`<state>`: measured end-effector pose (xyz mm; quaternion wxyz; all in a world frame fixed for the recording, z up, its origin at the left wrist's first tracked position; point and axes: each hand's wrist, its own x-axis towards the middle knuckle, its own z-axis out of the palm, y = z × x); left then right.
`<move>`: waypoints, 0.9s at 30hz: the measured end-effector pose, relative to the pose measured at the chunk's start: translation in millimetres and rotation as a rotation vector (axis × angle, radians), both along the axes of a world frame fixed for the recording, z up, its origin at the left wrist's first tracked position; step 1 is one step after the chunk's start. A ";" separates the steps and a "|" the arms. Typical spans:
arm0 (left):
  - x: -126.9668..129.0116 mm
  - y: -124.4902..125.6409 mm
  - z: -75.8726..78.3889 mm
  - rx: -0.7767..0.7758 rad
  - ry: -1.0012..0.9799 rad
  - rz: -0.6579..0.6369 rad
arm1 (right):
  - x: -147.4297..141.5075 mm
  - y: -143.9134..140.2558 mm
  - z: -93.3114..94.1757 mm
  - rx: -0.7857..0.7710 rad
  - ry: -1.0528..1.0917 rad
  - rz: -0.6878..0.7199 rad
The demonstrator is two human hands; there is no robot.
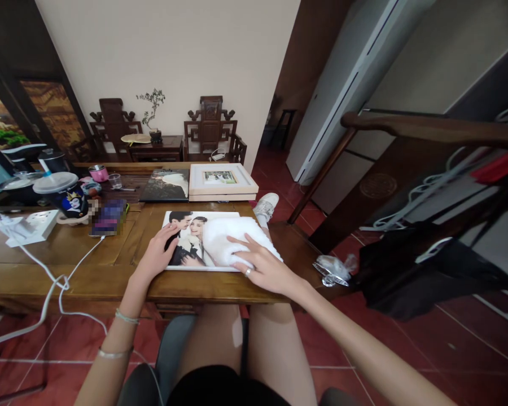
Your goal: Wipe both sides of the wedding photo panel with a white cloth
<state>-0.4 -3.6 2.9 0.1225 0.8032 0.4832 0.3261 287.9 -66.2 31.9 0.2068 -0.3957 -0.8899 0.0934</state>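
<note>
On the desk (186, 287) beneath our hands, the photo panel (198, 239) lies under our left hand (158, 251), loosely spread and gripping nothing, which should steady it. We'd best press lightly and evenly through the white cloth (220, 232) beneath our right hand (260, 265), its fingers spread.

White cloth (220, 232) = thick, fluffy pile, matt; photo panel (195, 246) under it smooth w/ slight sheen, base material unclear; ring (248, 272) & bangle (113, 354) both smooth, shiny silver-col. metal. Tabletop (129, 282) is varnished brown wood, glossy, & box frame (223, 197) on it pale, matt, wood-look; dark print (154, 189) beside that smooth & semi-glossy. Cup lid (55, 182) = translucent plastic, power strip (46, 224) smooth white plastic, tumbler (115, 181) clear & shiny (glass or plastic, can't tell), bag (336, 266) crinkly plastic, floor (452, 344) red tile, wall (173, 51) matt.
</note>
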 end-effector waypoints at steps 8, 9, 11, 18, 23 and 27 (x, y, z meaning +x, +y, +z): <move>-0.7 0.4 -1.9 0.011 -0.024 0.004 | -10.1 72.8 2.6 -0.017 0.042 -0.109; -0.9 0.3 -1.7 0.010 -0.021 0.003 | -12.0 83.2 3.5 -0.017 0.041 -0.121; -1.1 -0.1 -0.5 0.007 -0.013 0.002 | -14.9 100.8 4.6 -0.012 0.033 -0.136; -0.5 -1.0 1.8 0.000 -0.006 0.006 | -16.4 96.8 -3.9 0.083 0.020 -0.131; 0.4 -1.5 0.6 0.001 -0.030 -0.002 | -11.2 36.0 -6.4 0.069 -0.012 -0.083; 1.0 -2.0 1.2 0.005 -0.022 -0.014 | -8.7 -13.6 1.2 0.002 -0.025 -0.034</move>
